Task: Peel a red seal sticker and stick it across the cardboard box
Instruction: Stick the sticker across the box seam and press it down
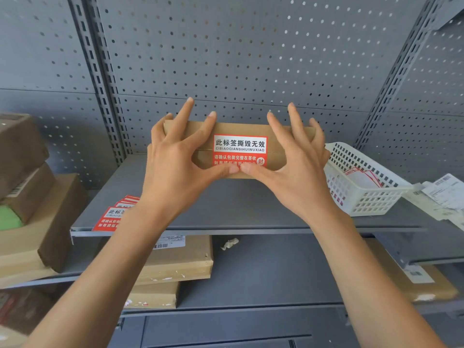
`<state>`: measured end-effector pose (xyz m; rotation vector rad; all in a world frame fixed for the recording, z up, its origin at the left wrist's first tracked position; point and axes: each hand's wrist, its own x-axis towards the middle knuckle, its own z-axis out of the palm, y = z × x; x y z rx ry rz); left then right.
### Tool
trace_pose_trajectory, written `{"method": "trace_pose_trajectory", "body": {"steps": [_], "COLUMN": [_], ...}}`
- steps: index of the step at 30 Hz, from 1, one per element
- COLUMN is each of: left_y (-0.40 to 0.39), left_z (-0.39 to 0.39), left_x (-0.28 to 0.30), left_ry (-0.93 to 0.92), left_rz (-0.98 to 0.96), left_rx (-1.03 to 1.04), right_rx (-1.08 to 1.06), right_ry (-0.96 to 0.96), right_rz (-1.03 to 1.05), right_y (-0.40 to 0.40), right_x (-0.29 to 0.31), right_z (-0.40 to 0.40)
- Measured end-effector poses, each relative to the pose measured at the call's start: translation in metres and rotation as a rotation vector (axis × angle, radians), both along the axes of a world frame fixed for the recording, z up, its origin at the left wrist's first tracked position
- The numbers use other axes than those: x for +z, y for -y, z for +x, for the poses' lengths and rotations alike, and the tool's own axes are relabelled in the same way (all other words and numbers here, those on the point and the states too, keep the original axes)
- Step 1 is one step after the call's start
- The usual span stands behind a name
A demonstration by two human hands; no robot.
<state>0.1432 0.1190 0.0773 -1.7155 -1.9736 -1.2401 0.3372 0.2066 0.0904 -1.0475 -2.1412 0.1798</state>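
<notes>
A flat brown cardboard box [241, 128] stands on edge on the grey shelf [226, 207], its face turned toward me. A red seal sticker [239, 149] with a white text band lies across the box's flap seam. My left hand [175, 159] grips the box's left end, fingers spread over the top edge. My right hand [298, 164] grips the right end the same way. Both thumbs meet on the sticker's lower edge, pressing it against the box. The box's bottom corners are hidden behind my palms.
A stack of red seal stickers [113, 214] lies at the shelf's front left. A white plastic basket [361, 182] with peeled backing papers stands at the right, loose shipping labels [444, 194] beyond it. Cardboard parcels [35, 217] fill the left shelf and lower shelf [175, 259]. A perforated panel [238, 59] backs everything.
</notes>
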Motion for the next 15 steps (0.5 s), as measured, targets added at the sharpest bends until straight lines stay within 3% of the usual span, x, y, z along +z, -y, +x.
{"method": "trace_pose_trajectory", "body": {"steps": [15], "left_y": [0.013], "left_z": [-0.006], "left_x": [0.013], "left_ry": [0.024], "left_rz": [-0.116], "left_rx": [-0.028], "right_rx": [0.11], "right_ry": [-0.011], "right_rz": [-0.118], "right_y": [-0.001], "right_x": [0.008], "right_z": [0.011]}}
